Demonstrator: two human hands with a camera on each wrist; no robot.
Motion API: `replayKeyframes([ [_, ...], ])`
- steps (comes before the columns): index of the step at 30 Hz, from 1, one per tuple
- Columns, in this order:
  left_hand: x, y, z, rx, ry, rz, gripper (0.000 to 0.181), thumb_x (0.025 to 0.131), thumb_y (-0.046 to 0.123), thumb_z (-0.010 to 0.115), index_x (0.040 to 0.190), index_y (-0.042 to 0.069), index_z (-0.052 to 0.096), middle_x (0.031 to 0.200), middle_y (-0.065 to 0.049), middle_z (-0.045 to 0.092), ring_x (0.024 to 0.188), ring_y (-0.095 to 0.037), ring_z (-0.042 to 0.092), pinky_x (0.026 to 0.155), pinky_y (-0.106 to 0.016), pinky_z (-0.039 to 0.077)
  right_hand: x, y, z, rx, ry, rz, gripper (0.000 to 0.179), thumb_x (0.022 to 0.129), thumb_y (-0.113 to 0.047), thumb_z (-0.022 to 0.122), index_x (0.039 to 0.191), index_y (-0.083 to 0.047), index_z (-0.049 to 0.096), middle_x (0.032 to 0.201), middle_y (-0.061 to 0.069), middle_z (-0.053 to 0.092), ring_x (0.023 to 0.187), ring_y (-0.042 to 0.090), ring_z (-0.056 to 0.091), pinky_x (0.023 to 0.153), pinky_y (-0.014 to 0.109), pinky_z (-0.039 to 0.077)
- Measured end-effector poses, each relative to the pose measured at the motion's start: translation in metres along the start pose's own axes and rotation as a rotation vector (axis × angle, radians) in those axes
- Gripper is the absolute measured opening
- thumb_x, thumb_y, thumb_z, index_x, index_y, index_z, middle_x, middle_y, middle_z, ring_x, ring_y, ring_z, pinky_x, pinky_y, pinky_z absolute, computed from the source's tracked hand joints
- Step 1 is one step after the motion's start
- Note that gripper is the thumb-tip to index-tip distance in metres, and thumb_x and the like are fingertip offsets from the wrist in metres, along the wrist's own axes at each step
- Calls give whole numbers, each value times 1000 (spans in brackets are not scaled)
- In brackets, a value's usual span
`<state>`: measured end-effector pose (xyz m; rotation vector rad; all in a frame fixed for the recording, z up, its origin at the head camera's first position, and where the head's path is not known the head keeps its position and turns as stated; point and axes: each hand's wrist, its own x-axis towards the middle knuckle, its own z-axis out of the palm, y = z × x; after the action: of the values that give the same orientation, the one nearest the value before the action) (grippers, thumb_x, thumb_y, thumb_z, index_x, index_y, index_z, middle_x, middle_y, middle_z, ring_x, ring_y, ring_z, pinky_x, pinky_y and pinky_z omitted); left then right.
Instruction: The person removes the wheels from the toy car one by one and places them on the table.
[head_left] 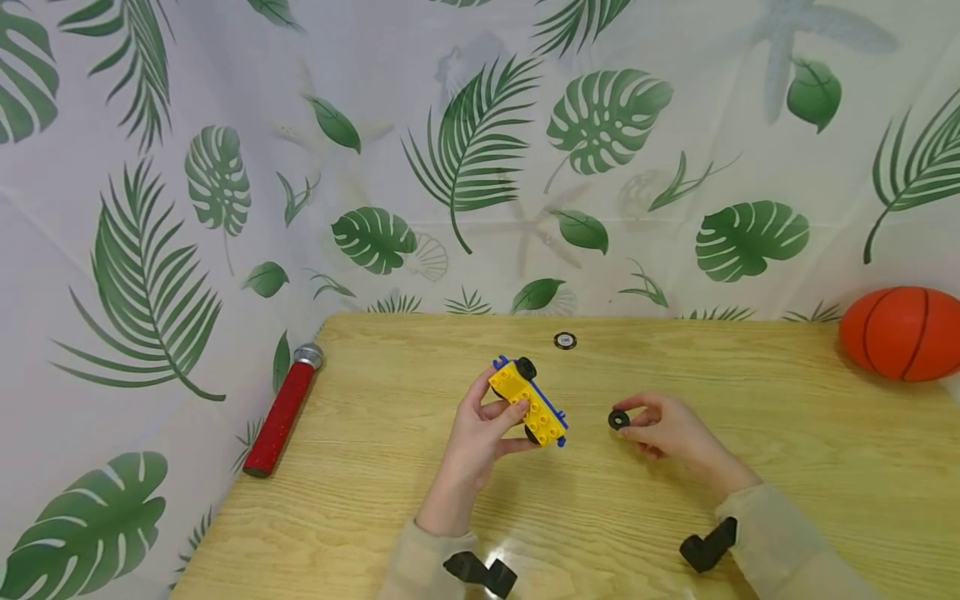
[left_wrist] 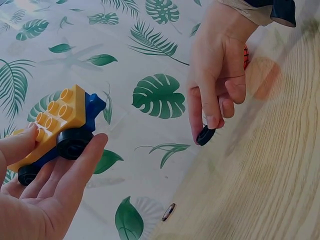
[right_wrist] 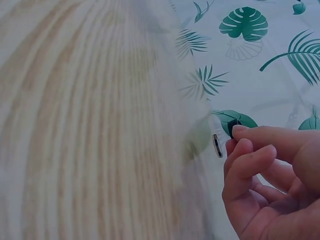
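A toy car (head_left: pixel 527 403) with a yellow studded brick body, a blue base and black wheels is held above the table by my left hand (head_left: pixel 480 433). The thumb lies on top of the studs, and the fingers support the car from below and behind. In the left wrist view, black wheels (left_wrist: pixel 74 143) show on the car's near side. To the right, my right hand (head_left: pixel 670 429) pinches a small black ring-shaped tyre (head_left: pixel 618 419) between thumb and index finger. Tyre and car are apart. In the right wrist view the tyre (right_wrist: pixel 233 127) is mostly hidden by the fingertips.
On the wooden table (head_left: pixel 360 517), a round black-and-white chip (head_left: pixel 566 340) lies near the back edge. A red microphone (head_left: pixel 283 410) with a silver head lies at the left edge. An orange-red ball (head_left: pixel 902 333) sits at the back right. Leaf-printed cloth (head_left: pixel 487 250) hangs behind.
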<state>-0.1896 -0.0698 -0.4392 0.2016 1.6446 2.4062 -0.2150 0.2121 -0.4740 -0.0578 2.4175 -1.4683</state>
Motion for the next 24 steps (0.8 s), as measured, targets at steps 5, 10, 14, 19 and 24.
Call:
replayKeyframes([
  [5, 0, 0, 0, 1, -3, -5, 62, 97, 6, 63, 152, 19, 37, 109, -10, 72, 94, -22, 72, 77, -53, 60, 2, 4, 1, 6, -8, 13, 44, 94, -10, 67, 133, 4, 53, 78, 7, 67, 53, 14, 51, 47, 28, 46],
  [10, -1, 0, 1, -1, -4, -4, 62, 96, 6, 63, 151, 19, 37, 107, -7, 72, 93, -22, 72, 76, -52, 60, 2, 6, 2, -7, -4, 19, 41, 94, -9, 66, 131, 4, 55, 71, 6, 65, 50, 13, 49, 44, 26, 44],
  [14, -1, 0, 1, -1, -4, -5, 60, 97, 5, 62, 150, 20, 39, 109, -8, 72, 94, -22, 71, 76, -52, 60, 4, 8, 5, -34, 4, 31, 39, 93, -9, 67, 129, 3, 57, 65, 6, 62, 46, 12, 48, 42, 25, 43],
  [19, -1, 0, 1, -8, -4, -10, 58, 96, 5, 63, 148, 22, 42, 111, -11, 71, 96, -23, 71, 77, -53, 60, 8, 11, 9, -54, 11, 47, 39, 92, -8, 68, 129, 2, 58, 66, 6, 62, 45, 12, 48, 41, 25, 41],
  [24, -1, 0, 2, -8, -9, -4, 57, 97, 5, 62, 148, 22, 42, 111, -10, 72, 96, -22, 71, 77, -52, 60, 9, 12, 12, -45, 25, 72, 42, 90, -7, 70, 129, 3, 59, 75, 7, 62, 48, 13, 52, 41, 24, 41],
])
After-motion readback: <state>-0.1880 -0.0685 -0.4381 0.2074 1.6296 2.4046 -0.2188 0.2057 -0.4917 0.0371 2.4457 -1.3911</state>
